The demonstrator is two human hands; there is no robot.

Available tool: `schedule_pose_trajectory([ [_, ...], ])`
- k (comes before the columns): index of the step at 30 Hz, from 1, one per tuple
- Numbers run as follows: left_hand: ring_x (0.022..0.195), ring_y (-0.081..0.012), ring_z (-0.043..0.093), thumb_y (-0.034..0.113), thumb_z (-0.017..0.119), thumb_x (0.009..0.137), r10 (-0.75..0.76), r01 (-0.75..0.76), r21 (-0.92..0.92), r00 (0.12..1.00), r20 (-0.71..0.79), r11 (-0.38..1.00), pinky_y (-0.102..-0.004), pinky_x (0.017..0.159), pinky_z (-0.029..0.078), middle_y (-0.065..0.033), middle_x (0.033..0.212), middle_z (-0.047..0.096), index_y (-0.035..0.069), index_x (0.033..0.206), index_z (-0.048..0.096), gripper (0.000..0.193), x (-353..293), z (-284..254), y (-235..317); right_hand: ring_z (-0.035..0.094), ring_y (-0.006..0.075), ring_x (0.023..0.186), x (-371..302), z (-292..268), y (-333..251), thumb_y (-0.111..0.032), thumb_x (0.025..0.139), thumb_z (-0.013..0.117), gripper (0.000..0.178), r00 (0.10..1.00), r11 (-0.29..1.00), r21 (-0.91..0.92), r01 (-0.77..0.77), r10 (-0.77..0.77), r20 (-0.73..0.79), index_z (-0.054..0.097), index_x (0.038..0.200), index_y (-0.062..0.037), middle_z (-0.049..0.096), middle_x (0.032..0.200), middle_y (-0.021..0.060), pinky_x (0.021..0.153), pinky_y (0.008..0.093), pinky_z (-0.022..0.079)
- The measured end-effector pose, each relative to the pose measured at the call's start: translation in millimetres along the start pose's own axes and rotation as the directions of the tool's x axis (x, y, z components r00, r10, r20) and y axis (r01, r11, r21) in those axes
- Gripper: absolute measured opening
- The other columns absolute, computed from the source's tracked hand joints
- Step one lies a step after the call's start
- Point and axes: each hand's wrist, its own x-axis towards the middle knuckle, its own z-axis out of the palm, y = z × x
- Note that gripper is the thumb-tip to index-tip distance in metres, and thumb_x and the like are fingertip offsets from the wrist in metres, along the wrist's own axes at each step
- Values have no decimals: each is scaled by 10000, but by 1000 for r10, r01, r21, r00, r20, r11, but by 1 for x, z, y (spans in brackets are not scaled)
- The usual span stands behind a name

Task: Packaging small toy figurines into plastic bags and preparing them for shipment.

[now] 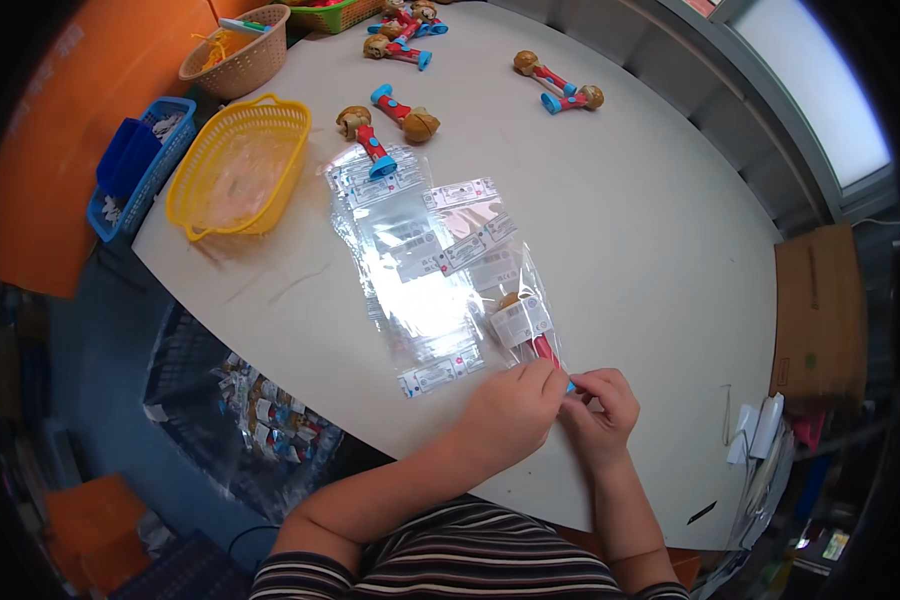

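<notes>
Close to the table's near edge, my two hands meet at the lower end of a clear plastic bag (527, 272). Inside it lies a toy with a brown round head and a red stem (544, 348); a bit of its blue end shows between my fingers. My left hand (515, 405) is closed on the bag around the toy's lower part. My right hand (602, 412) pinches at the bag's end by the blue piece, its fingertips partly hidden. Left of the bag is a stack of flat clear printed bags (400, 235), strongly glared.
Two similar toys (368, 140) lie at the stack's top, with others (560, 85) farther back. A yellow basket (295, 120) and blue basket (181, 122) stand at left. A dark crate (170, 400) with packed pieces sits below; a cardboard box (818, 310) stands right.
</notes>
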Motion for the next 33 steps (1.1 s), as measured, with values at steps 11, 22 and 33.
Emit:
schedule_pose_trajectory([
  [11,715,-276,601,42,668,747,16,-20,101,999,36,995,-377,614,501,-115,800,530,31,869,548,171,5,1,-6,581,225,991,19,13,19,-27,668,847,612,1000,1000,17,-24,24,-8,578,1218,-37,578,1106,108,895,333,487],
  [22,740,-260,598,34,625,717,17,-24,179,999,39,983,-369,633,499,-106,814,534,26,882,548,182,0,4,-6,657,206,1035,29,23,10,-16,801,752,527,950,942,160,-295,270,159,536,1281,-7,671,1129,126,925,335,529],
  [33,734,-276,612,72,701,830,-62,67,100,997,-48,993,-378,621,498,-92,852,574,34,993,643,177,-23,-3,-17,710,160,841,17,9,-19,-47,936,661,221,812,796,179,-577,539,222,654,1123,70,734,960,130,800,270,573],
])
